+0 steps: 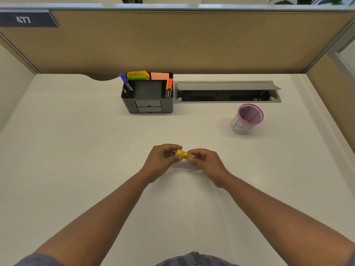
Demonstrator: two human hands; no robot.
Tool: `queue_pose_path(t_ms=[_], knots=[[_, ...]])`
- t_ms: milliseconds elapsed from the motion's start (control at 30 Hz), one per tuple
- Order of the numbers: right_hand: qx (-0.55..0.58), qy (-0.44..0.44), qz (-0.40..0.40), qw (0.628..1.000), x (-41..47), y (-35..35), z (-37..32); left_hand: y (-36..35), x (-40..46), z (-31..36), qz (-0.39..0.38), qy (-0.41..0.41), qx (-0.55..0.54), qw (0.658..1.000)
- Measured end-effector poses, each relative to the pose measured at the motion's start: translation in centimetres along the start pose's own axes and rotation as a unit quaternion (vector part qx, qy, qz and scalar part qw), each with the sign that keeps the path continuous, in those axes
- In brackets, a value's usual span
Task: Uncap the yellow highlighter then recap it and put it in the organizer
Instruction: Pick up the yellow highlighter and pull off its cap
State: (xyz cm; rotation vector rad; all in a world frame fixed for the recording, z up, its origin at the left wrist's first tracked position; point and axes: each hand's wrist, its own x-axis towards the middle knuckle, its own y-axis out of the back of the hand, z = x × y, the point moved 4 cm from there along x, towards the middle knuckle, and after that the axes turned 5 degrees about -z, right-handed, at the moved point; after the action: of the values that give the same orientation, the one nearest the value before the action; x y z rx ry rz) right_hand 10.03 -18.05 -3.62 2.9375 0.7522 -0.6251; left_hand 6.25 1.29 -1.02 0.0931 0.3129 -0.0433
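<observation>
I hold the yellow highlighter level above the middle of the white desk, between both hands. My left hand pinches its left end and my right hand pinches its right end, so only a short yellow middle piece shows. Whether the cap is on or off is hidden by my fingers. The black organizer stands at the back of the desk, well beyond my hands, with a blue pen, orange and red markers and sticky notes in its compartments.
A purple mesh pen cup stands to the back right. A grey cable tray with its lid raised lies to the right of the organizer. A tan partition wall closes the desk's far edge.
</observation>
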Motion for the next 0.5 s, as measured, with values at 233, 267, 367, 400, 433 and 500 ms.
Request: queue_pose_path(t_ms=[233, 267, 367, 400, 433, 500], knots=[[0.017, 0.006, -0.004, 1.000, -0.30, 0.19, -0.45, 0.11, -0.05, 1.16, -0.023, -0.019, 0.017, 0.999], [0.020, 0.008, -0.002, 1.000, -0.30, 0.23, -0.49, 0.08, -0.09, 1.19, -0.015, -0.020, 0.016, 1.000], [0.033, 0.012, 0.006, 0.999, -0.28, 0.30, -0.58, 0.04, -0.13, 1.23, 0.007, -0.021, 0.014, 1.000], [0.035, 0.011, 0.008, 0.999, -0.28, 0.34, -0.57, 0.06, -0.10, 1.20, 0.007, -0.019, 0.012, 1.000], [0.039, 0.010, 0.008, 0.999, -0.28, 0.38, -0.56, 0.13, -0.05, 1.20, 0.006, -0.018, 0.009, 1.000], [0.054, 0.004, 0.006, 0.999, -0.33, 0.44, -0.46, 0.41, -0.04, 1.18, 0.004, -0.017, 0.001, 1.000]])
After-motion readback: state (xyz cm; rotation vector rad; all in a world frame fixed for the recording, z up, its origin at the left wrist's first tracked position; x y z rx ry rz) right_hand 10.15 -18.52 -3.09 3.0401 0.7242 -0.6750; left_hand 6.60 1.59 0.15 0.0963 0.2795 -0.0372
